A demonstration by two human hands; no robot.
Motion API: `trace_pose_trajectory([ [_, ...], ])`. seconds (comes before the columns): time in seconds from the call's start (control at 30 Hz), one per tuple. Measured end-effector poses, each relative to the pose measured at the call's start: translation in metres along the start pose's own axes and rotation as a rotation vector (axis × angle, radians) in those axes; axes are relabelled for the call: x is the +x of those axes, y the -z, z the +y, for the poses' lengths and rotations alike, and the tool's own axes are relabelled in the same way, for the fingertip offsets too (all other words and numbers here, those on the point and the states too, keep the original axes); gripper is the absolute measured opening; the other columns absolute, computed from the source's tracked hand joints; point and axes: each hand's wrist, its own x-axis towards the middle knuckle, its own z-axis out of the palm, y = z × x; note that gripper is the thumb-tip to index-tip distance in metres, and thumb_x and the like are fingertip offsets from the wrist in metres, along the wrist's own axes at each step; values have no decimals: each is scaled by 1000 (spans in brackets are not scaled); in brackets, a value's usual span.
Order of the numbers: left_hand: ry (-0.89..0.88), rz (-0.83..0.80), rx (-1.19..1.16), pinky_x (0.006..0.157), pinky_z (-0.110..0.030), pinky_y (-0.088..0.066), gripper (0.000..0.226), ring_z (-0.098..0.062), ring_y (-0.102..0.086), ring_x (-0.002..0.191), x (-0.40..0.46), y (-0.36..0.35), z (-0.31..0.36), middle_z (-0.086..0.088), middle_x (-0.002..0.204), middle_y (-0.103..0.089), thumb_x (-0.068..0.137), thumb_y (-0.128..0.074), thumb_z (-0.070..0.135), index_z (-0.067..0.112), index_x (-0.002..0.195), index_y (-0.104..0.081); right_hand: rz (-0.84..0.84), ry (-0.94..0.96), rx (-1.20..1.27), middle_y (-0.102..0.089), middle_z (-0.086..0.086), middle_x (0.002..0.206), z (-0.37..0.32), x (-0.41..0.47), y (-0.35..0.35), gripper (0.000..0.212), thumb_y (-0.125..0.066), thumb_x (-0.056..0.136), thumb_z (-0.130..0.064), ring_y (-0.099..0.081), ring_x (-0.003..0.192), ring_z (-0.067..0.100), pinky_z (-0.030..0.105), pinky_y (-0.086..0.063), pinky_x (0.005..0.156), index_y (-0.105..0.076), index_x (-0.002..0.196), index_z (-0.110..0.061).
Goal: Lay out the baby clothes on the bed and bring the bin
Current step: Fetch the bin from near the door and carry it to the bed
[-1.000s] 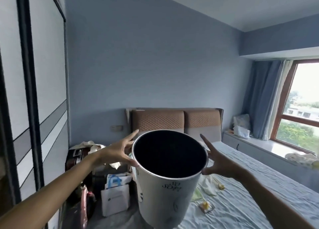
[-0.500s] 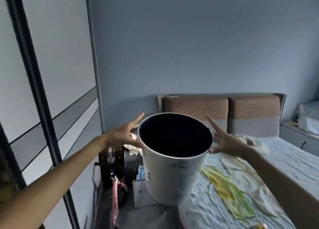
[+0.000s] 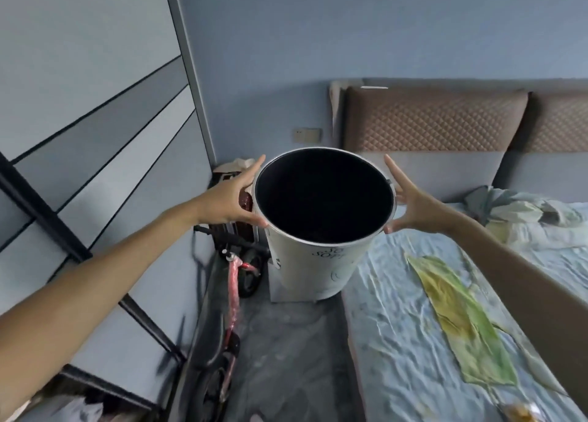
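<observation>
I carry a white round bin (image 3: 315,262) with a dark inside between both palms, above the gap beside the bed. My left hand (image 3: 230,199) presses its left side just under the rim, fingers straight. My right hand (image 3: 410,203) presses the right side, fingers spread. On the bed (image 3: 397,342) to the right a yellow-green baby garment (image 3: 458,323) lies flat on the pale blue sheet. More crumpled pale clothes (image 3: 521,208) sit near the headboard.
A wardrobe with sliding grey panels (image 3: 95,135) lines the left. A red and black scooter (image 3: 232,297) leans in the narrow floor strip, with a dark suitcase (image 3: 235,227) and a white bag behind the bin. The quilted headboard (image 3: 436,119) stands against the blue wall.
The view has turned left and tilted down; the window is out of sight. The bin, still held between both hands, has come lower and nearer the gap beside the bed.
</observation>
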Motion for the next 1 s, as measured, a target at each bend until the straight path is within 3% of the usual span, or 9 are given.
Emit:
trace_pose_trajectory([
  [0.1, 29, -29, -31, 117, -26, -15, 142, 0, -16, 142, 35, -15, -36, 12, 157, -14, 39, -78, 72, 37, 149, 5, 8, -54, 22, -36, 1, 148, 34, 29, -9, 142, -82, 36, -68, -31, 137, 7, 1, -29, 98, 12, 140, -48],
  [0.2, 58, -56, -105, 112, -14, -15, 141, 5, -16, 139, 69, -35, -80, 15, 155, -12, 39, -83, 63, 39, 148, 5, 12, -100, -25, -36, 4, 150, 71, 61, -22, 136, -78, 33, -75, -26, 141, 10, 19, -21, 107, 14, 132, -64],
  [0.33, 114, -146, -114, 116, -28, -20, 141, 8, -15, 133, 126, -55, -149, 25, 144, -14, 40, -82, 59, 42, 146, 10, 20, -169, -53, -29, 4, 155, 132, 111, -46, 139, -82, 33, -70, -25, 143, 17, 29, -21, 111, 17, 130, -68],
  [0.43, 169, -210, -63, 116, -28, -21, 140, 7, -16, 135, 170, -74, -196, 25, 148, -15, 45, -88, 49, 46, 144, 10, -35, -248, -114, -22, -3, 156, 183, 144, -65, 144, -88, 40, -54, -26, 140, 12, 29, -23, 111, 19, 136, -58],
  [0.57, 221, -269, 29, 109, -16, -16, 143, 13, -13, 125, 209, -124, -261, 9, 154, -14, 49, -88, 49, 43, 144, 19, -90, -227, -157, 2, -34, 149, 268, 166, -104, 141, -76, 39, -72, -13, 131, -9, 28, -22, 107, 24, 137, -56],
  [0.63, 255, -282, 36, 103, -9, -13, 143, 17, -10, 119, 224, -156, -299, 8, 154, -13, 51, -87, 48, 45, 140, 24, -117, -207, -170, 12, -43, 144, 320, 177, -127, 142, -80, 43, -66, -3, 130, -20, 26, -16, 108, 24, 139, -51],
  [0.7, 291, -298, 41, 103, -9, -14, 144, 14, -14, 124, 234, -195, -342, 9, 155, -10, 51, -87, 47, 47, 139, 27, -134, -215, -174, 7, -32, 152, 376, 186, -153, 142, -80, 45, -64, -2, 135, -17, 26, -18, 108, 18, 144, -41],
  [0.8, 363, -339, 35, 108, -18, -19, 144, -2, -22, 136, 247, -253, -406, 16, 155, -2, 50, -87, 49, 55, 132, 31, -152, -197, -183, -14, -2, 155, 457, 192, -195, 139, -72, 47, -74, -22, 138, 10, 35, -27, 107, 12, 149, -33],
  [1.0, 407, -396, 79, 110, -28, -27, 143, -13, -29, 137, 256, -352, -503, 16, 154, -3, 49, -85, 54, 54, 131, 33, -215, -215, -176, -29, 10, 149, 576, 200, -269, 129, -52, 48, -89, -32, 133, 27, 37, -30, 105, 11, 148, -38],
])
